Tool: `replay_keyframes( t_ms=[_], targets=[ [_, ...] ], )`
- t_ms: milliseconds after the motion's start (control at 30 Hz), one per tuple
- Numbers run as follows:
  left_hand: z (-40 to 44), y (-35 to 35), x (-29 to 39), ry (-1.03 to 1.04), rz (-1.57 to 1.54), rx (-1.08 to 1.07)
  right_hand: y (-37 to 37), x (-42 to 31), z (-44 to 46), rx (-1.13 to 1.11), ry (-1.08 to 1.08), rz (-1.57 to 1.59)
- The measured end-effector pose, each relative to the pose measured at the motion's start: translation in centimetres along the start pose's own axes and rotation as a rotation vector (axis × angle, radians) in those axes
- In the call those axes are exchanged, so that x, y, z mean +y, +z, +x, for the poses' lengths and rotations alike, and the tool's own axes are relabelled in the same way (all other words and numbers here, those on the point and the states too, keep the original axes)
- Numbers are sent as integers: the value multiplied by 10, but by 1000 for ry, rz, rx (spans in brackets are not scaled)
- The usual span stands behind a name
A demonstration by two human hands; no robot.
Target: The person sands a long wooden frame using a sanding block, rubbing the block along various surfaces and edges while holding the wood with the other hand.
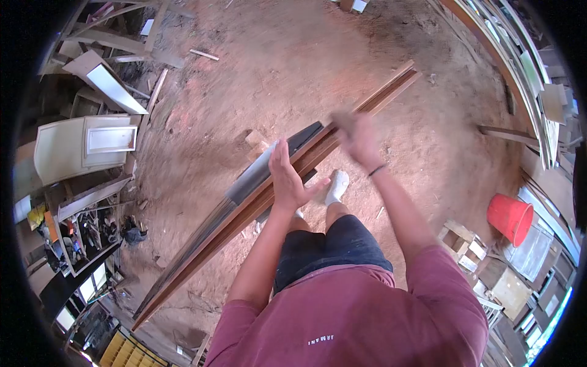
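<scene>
Across the middle of the head view, from near left to far right: one long wooden length (244,211), reddish brown, straight-edged, with a groove or step running along it. Beneath and beside it, a grey plank-like piece (252,177), smooth and flat-faced, with a darker end.

Left hand (288,177): bare, open wide, fingers together and pointing away, thumb spread to the right; held over the wooden length, contact not clear.

Right hand (358,137): bare, blurred, above the far right part of the wooden length; whether it is open, closed or holding something cannot be told. At its wrist, a thin black band (377,170).

Ground: reddish-brown earth floor (440,140), dusty and uneven; on it, just left of the grey piece, a small pale block (255,139).

Near: maroon shirt (348,312), dark shorts (333,243), one whitish, dusty foot covering (337,185).

Left side: cream panel (61,147) with a white rectangular inset; farther, a tilted board (85,64) with a pale inset. Near left, yellow slatted piece (125,352).

Right side: round-rimmed red bucket (509,219), lying tilted; farther, long thin boards (520,79), stacked lengthwise.
</scene>
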State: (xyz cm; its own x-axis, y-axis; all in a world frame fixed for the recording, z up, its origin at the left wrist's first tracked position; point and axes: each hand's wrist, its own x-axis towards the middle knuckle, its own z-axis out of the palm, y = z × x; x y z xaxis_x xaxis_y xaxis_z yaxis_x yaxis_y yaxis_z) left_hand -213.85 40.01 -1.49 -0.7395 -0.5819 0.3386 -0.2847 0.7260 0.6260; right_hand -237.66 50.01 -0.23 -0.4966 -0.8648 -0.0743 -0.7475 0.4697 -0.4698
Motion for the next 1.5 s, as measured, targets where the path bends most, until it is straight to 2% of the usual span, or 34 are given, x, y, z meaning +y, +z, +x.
replay_keyframes(
  t_ms=[67, 133, 200, 267, 300, 367, 400, 467, 500, 600, 667, 700, 767, 800, 833, 900, 933, 967, 1033, 1100, 1133, 1167, 1233, 1267, 1333, 1433, 1467, 1500],
  targets=[
    [-11, -11, -5, -14, 36, -55, 11, 27, 13, 225, 53, 96],
    [-16, -22, -9, -12, 60, -119, 38, 36, 16, 557, 163, -197],
    [-20, -37, -10, -65, 51, -235, 85, -1, -15, 332, -30, -100],
    [-39, -41, -29, -39, 87, -239, 117, -63, -61, 140, -189, -16],
    [-43, -42, -35, 1, 118, -237, 95, -94, -71, 13, -185, 61],
    [-52, -43, -43, -22, 128, -237, 105, -72, -61, 104, -166, -7],
    [-51, -44, -45, -32, 126, -246, 60, -78, -36, -71, 9, 20],
    [-48, -45, -46, -62, 139, -279, 32, -42, -1, 87, 189, 1],
    [-49, -43, -47, -66, 137, -278, 54, -12, 0, 423, 186, -49],
    [-48, -43, -49, -44, 169, -277, 80, -37, -14, 430, 181, -16],
    [-51, -43, -48, -34, 178, -295, 120, -70, -46, 193, -52, -90],
    [-51, -41, -50, -35, 174, -290, 117, -84, -56, 192, -55, -95],
    [-55, -37, -54, -11, 235, -299, 108, -105, -72, 110, -170, 109],
    [-53, -37, -52, -15, 237, -296, 115, -76, -63, 121, -151, -48],
    [-49, -41, -47, -43, 221, -313, 76, -71, -38, 24, -34, -70],
    [-49, -45, -43, -76, 209, -336, 50, -28, 0, 234, 136, -107],
    [-48, -45, -42, -70, 210, -325, 65, -2, 6, 546, 184, -121],
    [-48, -45, -42, -59, 210, -315, 69, -9, 3, 545, 184, -119],
    [-49, -46, -45, -63, 192, -314, 81, -44, -10, 489, 100, -160],
    [-53, -41, -53, -70, 170, -310, 92, -104, -40, 124, -204, 26],
    [-58, -34, -64, -3, 191, -244, 102, -129, -59, -51, -94, 71],
    [-62, -30, -69, 61, 210, -182, 110, -121, -64, -51, -87, 72],
    [-54, -39, -57, 37, 140, -185, 127, -91, -63, 226, -218, 24],
    [-52, -41, -54, 26, 120, -195, 106, -69, -43, 218, -171, -70],
    [-55, -43, -52, 9, 105, -213, 84, -14, -8, 416, 82, -64],
    [-54, -41, -52, -5, 76, -217, 74, -39, -13, 472, 160, -77],
    [-54, -42, -52, -21, 88, -228, 95, -52, -29, 472, -53, -136],
    [-55, -42, -52, -40, 99, -241, 115, -75, -49, 311, -54, -48]
  ],
)
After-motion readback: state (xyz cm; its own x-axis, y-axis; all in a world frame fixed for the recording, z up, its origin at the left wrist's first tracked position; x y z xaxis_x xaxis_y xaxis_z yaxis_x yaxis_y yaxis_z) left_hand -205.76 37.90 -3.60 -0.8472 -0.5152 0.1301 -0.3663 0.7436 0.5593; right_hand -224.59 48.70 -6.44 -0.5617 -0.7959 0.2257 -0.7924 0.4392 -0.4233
